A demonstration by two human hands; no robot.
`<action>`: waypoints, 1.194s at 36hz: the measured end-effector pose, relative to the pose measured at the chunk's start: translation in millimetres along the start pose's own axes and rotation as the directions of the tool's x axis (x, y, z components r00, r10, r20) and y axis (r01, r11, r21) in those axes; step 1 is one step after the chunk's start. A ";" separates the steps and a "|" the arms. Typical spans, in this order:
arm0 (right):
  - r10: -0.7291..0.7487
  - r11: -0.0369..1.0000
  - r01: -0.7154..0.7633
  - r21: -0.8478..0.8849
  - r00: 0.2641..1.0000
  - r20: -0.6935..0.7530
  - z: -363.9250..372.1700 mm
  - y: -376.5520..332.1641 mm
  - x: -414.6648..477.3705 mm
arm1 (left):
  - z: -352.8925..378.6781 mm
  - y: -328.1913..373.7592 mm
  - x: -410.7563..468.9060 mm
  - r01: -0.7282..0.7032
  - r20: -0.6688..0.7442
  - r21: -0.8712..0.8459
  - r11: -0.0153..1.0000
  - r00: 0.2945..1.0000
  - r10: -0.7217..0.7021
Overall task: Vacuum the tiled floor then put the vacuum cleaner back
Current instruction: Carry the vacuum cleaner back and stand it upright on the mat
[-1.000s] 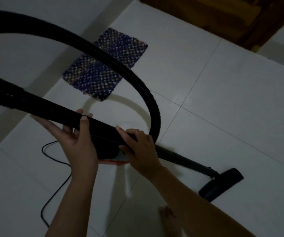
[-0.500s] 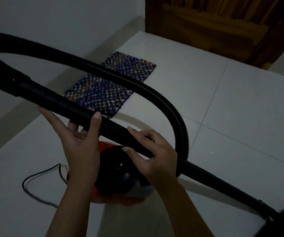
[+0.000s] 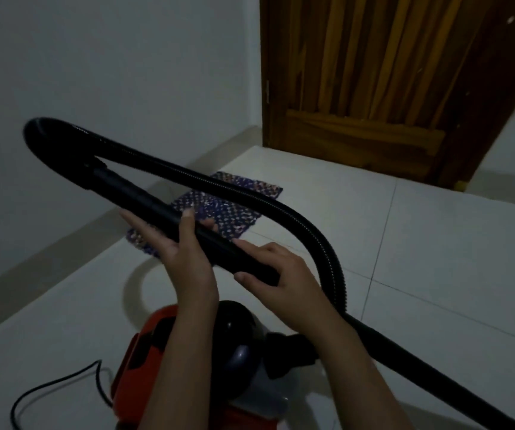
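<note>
- So, compared with a second ago, we've swung the tube (image 3: 144,200) up off the floor (image 3: 436,243). Its bent top end now sits high on the left, and the nozzle that lay on the tiles has slipped out of view at the lower right.
- Both hands are on that tube. Our left hand (image 3: 184,252) cradles it from below with the thumb hooked over, and our right hand (image 3: 284,274) wraps it just beside.
- The vacuum cleaner (image 3: 144,352) now sits on the floor right under our hands. Its cord (image 3: 48,389) trails left and the hose (image 3: 281,209) arches over the mat (image 3: 234,218).
- To us that looks like cleaning paused or done and gathering up to put it back, but we can't say for sure.
</note>
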State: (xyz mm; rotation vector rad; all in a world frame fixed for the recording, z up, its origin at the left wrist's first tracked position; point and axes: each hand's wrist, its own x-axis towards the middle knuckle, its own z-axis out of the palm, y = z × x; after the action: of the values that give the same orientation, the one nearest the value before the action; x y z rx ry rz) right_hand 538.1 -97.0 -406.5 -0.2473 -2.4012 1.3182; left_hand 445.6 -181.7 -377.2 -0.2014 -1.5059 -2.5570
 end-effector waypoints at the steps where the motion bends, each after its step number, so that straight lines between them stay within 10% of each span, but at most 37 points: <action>1: 0.012 0.999 -0.016 0.041 0.997 0.080 -6.1 -1.2 -0.2 | -1.3 2.6 -2.1 0.012 -0.012 0.001 1.000 1.000 -0.012; 5: 0.058 0.998 -0.057 -0.007 0.976 0.211 -36.2 -2.6 5.5 | -5.4 6.9 -5.6 0.090 0.011 -0.021 0.996 0.996 -0.089; 13: 0.097 0.971 -0.152 -0.186 0.956 -0.275 -73.8 46.7 39.4 | -23.3 -1.7 -5.3 0.117 0.100 0.061 0.991 0.988 -0.122; 20: 0.383 0.911 -0.390 -0.138 0.921 -0.075 -53.4 76.0 35.1 | -44.6 -0.5 -2.1 0.066 0.311 0.170 0.983 0.943 -0.117; 32: 0.116 0.986 -0.132 -0.105 0.983 -0.141 -54.7 42.6 -0.3 | -26.3 1.5 -2.9 -0.026 0.463 0.154 0.988 0.885 -0.048; 43: 0.260 0.920 -0.260 -0.293 0.965 -0.042 -69.2 21.5 -21.4 | 5.5 -7.3 -0.3 -0.071 0.506 0.101 0.992 0.862 0.010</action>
State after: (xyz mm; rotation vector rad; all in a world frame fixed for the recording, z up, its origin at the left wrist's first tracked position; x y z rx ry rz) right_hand 585.6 -39.1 -396.5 -0.6725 -2.6294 1.0491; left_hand 444.5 -173.4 -380.8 -0.9442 -1.7805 -2.4868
